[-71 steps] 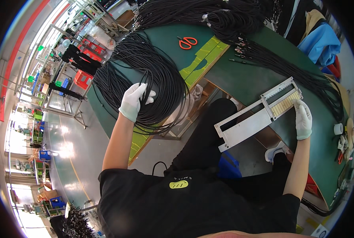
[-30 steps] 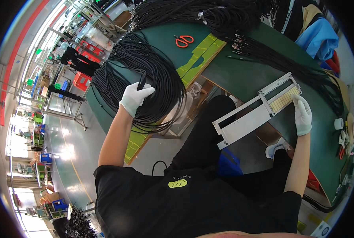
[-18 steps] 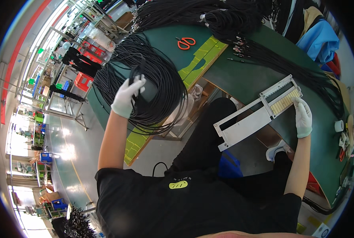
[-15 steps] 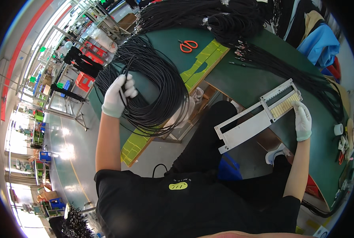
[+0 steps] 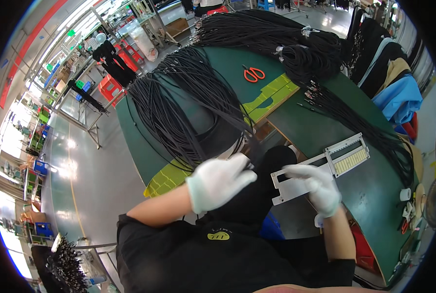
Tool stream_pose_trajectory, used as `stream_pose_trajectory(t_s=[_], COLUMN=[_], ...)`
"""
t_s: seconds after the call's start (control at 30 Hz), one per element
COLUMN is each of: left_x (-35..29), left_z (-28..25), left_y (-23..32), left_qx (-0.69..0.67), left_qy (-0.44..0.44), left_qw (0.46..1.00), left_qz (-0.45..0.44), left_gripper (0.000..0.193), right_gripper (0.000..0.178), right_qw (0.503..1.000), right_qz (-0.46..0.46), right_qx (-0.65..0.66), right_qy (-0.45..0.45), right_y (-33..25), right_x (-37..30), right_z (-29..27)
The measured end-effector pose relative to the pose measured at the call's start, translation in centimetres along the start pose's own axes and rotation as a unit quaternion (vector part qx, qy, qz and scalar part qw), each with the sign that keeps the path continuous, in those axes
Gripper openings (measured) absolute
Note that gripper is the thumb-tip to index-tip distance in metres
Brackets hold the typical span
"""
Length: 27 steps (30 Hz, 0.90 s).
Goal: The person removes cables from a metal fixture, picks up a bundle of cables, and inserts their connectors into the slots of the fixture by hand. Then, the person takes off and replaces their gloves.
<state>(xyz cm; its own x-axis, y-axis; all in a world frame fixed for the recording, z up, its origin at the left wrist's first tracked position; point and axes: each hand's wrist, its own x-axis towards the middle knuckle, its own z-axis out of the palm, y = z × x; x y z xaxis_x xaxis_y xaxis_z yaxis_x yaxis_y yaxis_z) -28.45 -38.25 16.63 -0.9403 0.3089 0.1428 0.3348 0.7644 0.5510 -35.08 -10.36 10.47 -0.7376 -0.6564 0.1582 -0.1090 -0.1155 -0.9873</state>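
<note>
My left hand, in a white glove, is in front of my body. A dark cable end shows between its thumb and fingers, and blurred black cable runs from there up to the coil. That large loose coil of thin black cables lies on the green table at the left. My gloved right hand has its fingers stretched towards the left hand, with nothing visible in it. Just behind it is a long metal frame fixture with a row of pale yellow blocks; the hand hides part of its left plate.
Orange-handled snips lie beyond the coil, near yellow-green tape on the table edge. Black cable bundles cover the far side, and more cables run along the right. A tape roll stands at the far right.
My left hand has come from the coil towards the middle, drawing cable with it. My right hand has left the fixture's right end and moved left. The view has shifted.
</note>
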Motion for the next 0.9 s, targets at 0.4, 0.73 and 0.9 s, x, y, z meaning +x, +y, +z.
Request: stream_pose_trajectory(t_s=[0.4,0.73,0.9], left_x=[1.5,1.7,3.1], left_z=[4.2,2.8,5.0], left_y=[0.2,0.9,0.2], left_qx=[-0.02,-0.038,-0.056], left_qy=[-0.027,0.01,-0.052], left_qw=[0.995,0.983,0.963], left_qz=[0.097,0.177,0.259], left_gripper=[0.038,0.033,0.032], right_gripper=[0.023,0.037,0.027], right_qw=[0.95,0.918,0.99], right_qz=[0.058,-0.07,-0.036], right_qx=[0.289,0.342,0.132], right_qy=[0.099,0.188,0.04], right_y=[-1.3,-6.2,-3.9], right_x=[3.7,3.9,-0.3], right_z=[8.9,9.0,6.0])
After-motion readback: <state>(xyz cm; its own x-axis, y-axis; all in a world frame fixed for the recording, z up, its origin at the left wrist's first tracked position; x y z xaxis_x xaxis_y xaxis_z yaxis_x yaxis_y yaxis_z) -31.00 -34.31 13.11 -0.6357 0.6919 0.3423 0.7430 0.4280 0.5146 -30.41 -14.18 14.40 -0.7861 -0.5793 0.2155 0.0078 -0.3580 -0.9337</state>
